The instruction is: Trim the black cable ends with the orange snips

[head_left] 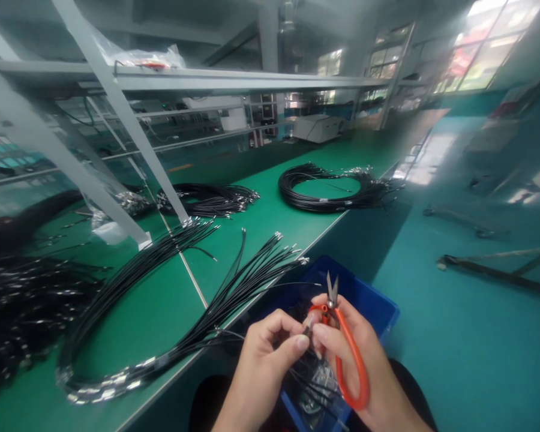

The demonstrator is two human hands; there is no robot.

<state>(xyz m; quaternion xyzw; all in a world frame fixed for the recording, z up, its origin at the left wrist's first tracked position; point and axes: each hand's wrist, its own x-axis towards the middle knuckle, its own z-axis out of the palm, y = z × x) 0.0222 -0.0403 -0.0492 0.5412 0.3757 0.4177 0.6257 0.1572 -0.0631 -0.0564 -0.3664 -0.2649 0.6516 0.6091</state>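
Note:
My right hand (pixel 355 336) has a pair of red-handled scissors (pixel 353 360) hooked in it, the blades pointing up and slightly apart. My left hand (pixel 274 348) pinches the end of a black cable (pixel 306 330) between thumb and forefinger. The right thumb and fingertips meet the left ones there, at a small pale piece too small to make out. Just left of my hands, a looped bundle of black cables (pixel 198 330) with metal tips lies on the green table (pixel 130 324), its loose ends fanned toward the edge.
Below my hands sits a blue bin (pixel 382 300) with cable scraps and clear plastic inside. Farther along the table lie a coiled cable bundle (pixel 319 207) and another bundle (pixel 211 200). Slanting shelf posts (pixel 130 144) rise at the left beside a dark cable heap (pixel 27 306).

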